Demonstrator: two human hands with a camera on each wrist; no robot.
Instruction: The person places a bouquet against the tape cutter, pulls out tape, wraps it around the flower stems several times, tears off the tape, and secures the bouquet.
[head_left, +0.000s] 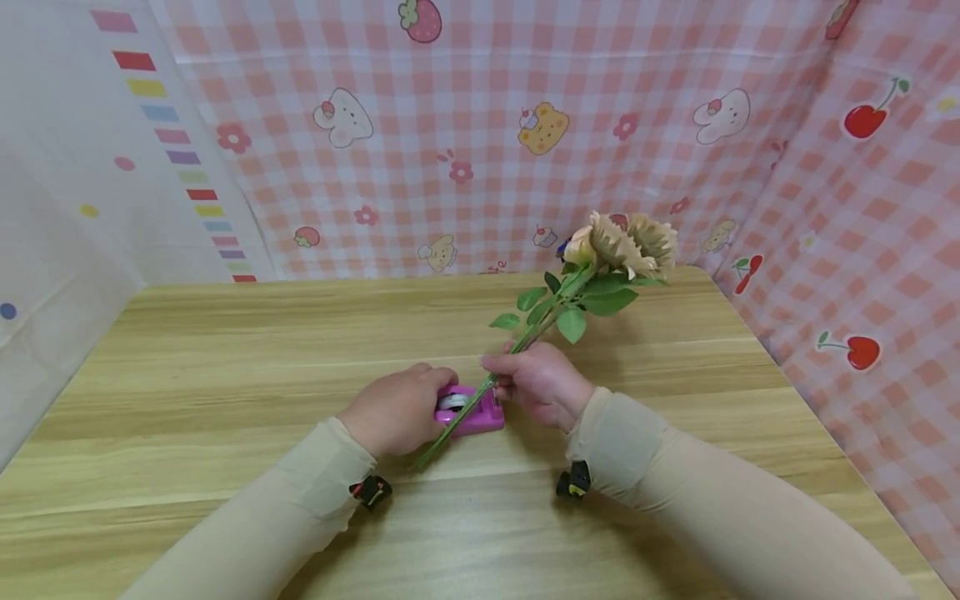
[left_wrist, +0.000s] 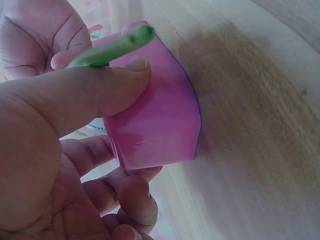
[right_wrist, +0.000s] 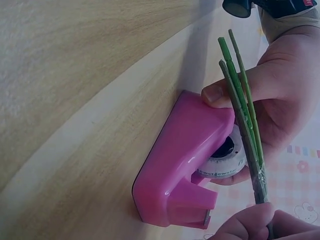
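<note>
My left hand [head_left: 396, 408] grips a pink tape dispenser [right_wrist: 175, 160] by its back end, thumb on one side and fingers on the other. A white tape roll [right_wrist: 222, 166] sits inside the dispenser. With thumb and fingers my right hand [head_left: 546, 385] pinches the green stems [right_wrist: 240, 100] of a small bunch of artificial flowers [head_left: 618, 246]. The stems slant across above the dispenser, their cut ends towards my left wrist. Clear, shiny tape [right_wrist: 261, 182] appears around the stems just beside the right fingers. Beige blooms and green leaves [head_left: 572, 323] point to the far right.
A wood-grain table [head_left: 247, 350] lies under both hands. Pink checked cloth [head_left: 480, 150] hangs behind it and along the right side, and a white cloth [head_left: 60, 167] hangs at the left. Small dark cameras are strapped to both wrists.
</note>
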